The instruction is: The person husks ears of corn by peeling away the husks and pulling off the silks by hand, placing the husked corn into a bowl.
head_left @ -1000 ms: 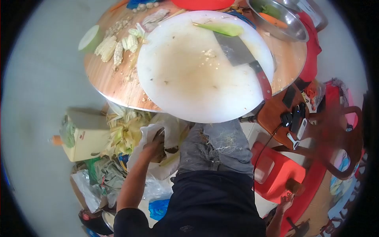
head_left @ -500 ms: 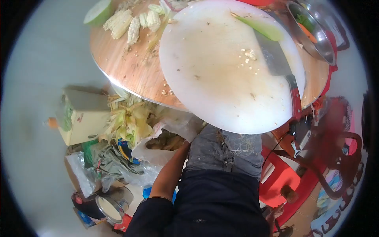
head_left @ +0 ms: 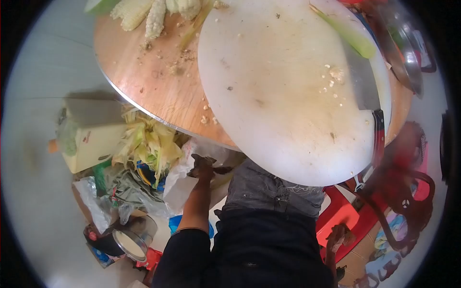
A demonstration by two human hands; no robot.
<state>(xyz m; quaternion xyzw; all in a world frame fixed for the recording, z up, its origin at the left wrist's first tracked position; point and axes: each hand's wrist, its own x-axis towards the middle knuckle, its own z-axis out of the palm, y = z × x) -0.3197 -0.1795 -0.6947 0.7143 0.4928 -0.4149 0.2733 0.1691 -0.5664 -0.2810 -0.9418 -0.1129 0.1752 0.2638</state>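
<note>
My left hand [head_left: 204, 169] is reached down below the table edge, at the mouth of a white plastic bag [head_left: 181, 188]. Its fingers blend into dark brown matter there, so I cannot make out a grip. Low at my right side, my right hand [head_left: 340, 236] hangs beside a red stool [head_left: 337, 213], its fingers blurred. On the round white cutting board [head_left: 288, 139] lie a cleaver [head_left: 366, 89] with a red-and-black handle, a pale green husk piece [head_left: 346, 33] across its blade, and some corn crumbs [head_left: 335, 75].
Shelled white corn cobs [head_left: 154, 20] and loose kernels lie on the round wooden table [head_left: 149, 81]. A metal bowl [head_left: 408, 62] stands at the right. Corn husks [head_left: 150, 141] are heaped beside a cream box [head_left: 96, 144]. A lidded pot [head_left: 130, 246] sits lower left.
My left arm has swung left, bringing the hand out from beside my thigh to the bag's mouth. My right hand has come further into view. The view has shifted slightly.
</note>
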